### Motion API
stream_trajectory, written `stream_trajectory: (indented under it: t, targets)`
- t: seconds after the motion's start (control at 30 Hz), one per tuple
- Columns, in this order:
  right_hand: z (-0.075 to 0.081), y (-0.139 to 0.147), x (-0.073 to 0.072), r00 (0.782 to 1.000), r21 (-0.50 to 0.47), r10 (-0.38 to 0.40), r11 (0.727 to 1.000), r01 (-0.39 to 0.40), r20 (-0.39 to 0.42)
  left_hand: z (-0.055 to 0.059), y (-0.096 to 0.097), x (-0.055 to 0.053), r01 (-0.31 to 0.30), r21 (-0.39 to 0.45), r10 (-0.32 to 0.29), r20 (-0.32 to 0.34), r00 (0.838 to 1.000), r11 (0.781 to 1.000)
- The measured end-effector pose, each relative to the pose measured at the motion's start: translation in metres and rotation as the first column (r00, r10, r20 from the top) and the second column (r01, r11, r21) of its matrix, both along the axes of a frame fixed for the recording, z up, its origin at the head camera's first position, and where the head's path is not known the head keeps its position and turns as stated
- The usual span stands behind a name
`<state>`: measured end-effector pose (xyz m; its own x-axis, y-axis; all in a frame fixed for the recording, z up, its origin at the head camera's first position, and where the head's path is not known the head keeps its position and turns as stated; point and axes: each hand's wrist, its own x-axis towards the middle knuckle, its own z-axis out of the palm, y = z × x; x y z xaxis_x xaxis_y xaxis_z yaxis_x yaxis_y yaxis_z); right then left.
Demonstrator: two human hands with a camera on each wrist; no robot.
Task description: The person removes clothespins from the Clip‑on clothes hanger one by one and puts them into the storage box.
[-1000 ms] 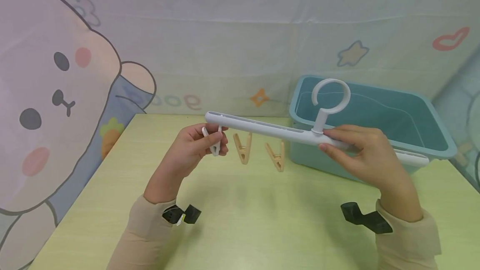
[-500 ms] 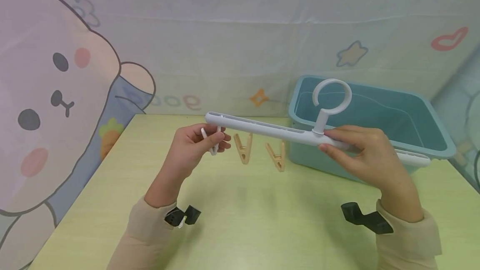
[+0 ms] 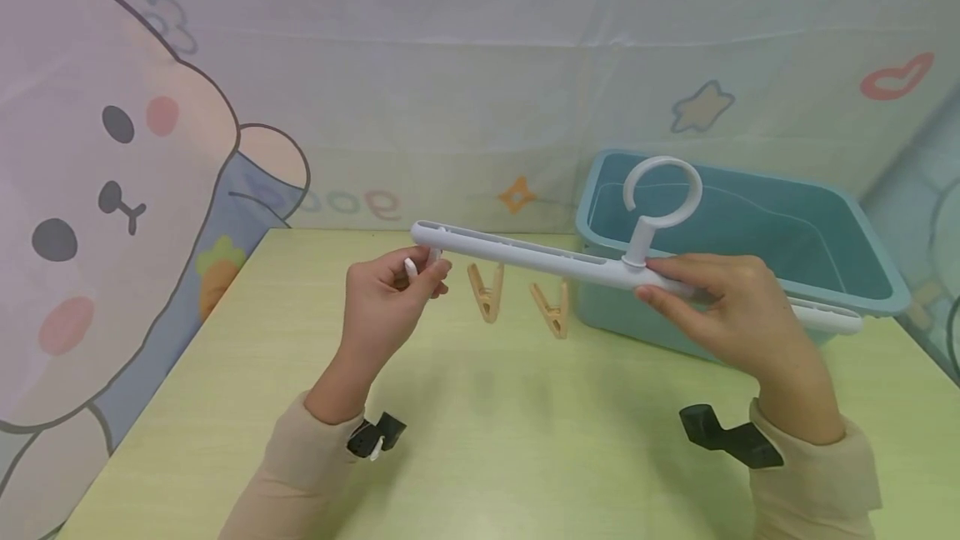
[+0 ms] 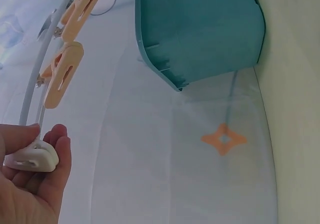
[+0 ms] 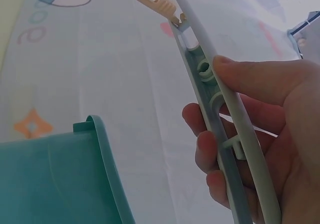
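A white bar-shaped hanger [image 3: 517, 252] with a round hook [image 3: 663, 190] is held up over the table, tilted down to the right. My right hand [image 3: 723, 298] grips its bar just right of the hook. At the bar's left end, my left hand [image 3: 390, 294] pinches a white clothespin [image 4: 37, 156], which sits right under the bar; in the head view the fingers hide most of it. Two tan clothespins hang from the bar between the hands, a left one [image 3: 487, 294] and a right one [image 3: 553, 311].
A teal plastic bin [image 3: 873, 244] stands at the back right of the table [image 3: 480, 457], behind the hanger and right hand. A printed cloth [image 3: 450, 107] with cartoon figures hangs behind the table.
My left hand has turned, its wrist shifting slightly right, so the white clothespin is now mostly hidden behind the fingers. The right hand and hanger have stayed nearly still.
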<state>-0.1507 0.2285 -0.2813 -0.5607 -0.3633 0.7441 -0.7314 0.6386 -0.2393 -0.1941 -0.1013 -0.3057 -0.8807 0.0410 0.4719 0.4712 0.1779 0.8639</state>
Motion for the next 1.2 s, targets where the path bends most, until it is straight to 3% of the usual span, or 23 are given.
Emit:
stream_trajectory:
  t: [0.17, 0.33, 0.57, 0.8, 0.93, 1.03, 1.2]
  targets:
    - [-0.001, -0.002, -0.002, 0.999, 0.004, 0.013, 1.0, -0.013, -0.034, -0.004, 0.005, 0.001, -0.065, -0.021, 0.061, -0.165, 0.984, 0.998]
    - [-0.002, -0.003, -0.004, 0.998, -0.005, 0.028, 1.0, -0.029, -0.06, -0.005, 0.009, 0.001, -0.119, -0.043, 0.101, -0.297, 0.949, 0.992]
    - [-0.006, -0.003, -0.008, 0.992, -0.029, 0.056, 0.998, -0.06, -0.111, -0.011, 0.012, -0.003, -0.192, -0.051, 0.148, -0.451, 0.88, 0.98]
    - [-0.006, -0.004, -0.008, 0.991, -0.048, 0.069, 0.996, -0.075, -0.114, -0.013, 0.015, -0.003, -0.256, -0.047, 0.194, -0.527, 0.828, 0.966]
    - [-0.007, -0.005, -0.01, 0.99, -0.051, 0.081, 0.995, -0.087, -0.112, -0.012, 0.017, -0.003, -0.347, -0.069, 0.242, -0.592, 0.769, 0.935]
    - [-0.008, -0.005, -0.011, 0.99, -0.057, 0.086, 0.994, -0.093, -0.115, -0.011, 0.017, -0.002, -0.394, -0.083, 0.26, -0.626, 0.736, 0.915]
    - [-0.006, -0.006, -0.009, 0.989, -0.061, 0.073, 0.995, -0.081, -0.127, -0.009, 0.017, -0.001, -0.369, -0.075, 0.247, -0.62, 0.745, 0.926]
